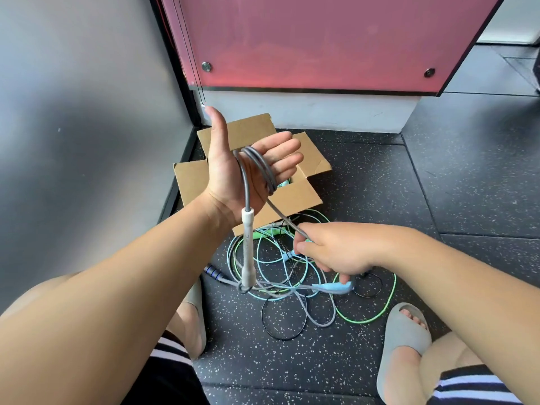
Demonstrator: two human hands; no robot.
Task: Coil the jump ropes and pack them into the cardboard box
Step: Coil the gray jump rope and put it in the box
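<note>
Matt brown cardboard box (295,197); smooth rubbery grey rope (257,168), matt pale plastic handle (247,247); speckled rubber floor (380,182); glossy pink panel (321,39).

My left hand (233,171) is open, palm up, w/ grey jump rope (258,168) looped round it, white handle (247,252) hanging below. My right hand (333,249) pinches same rope lower down. Cardboard box (295,197) behind; loose ropes (365,321) tangled on floor (380,185).
</note>
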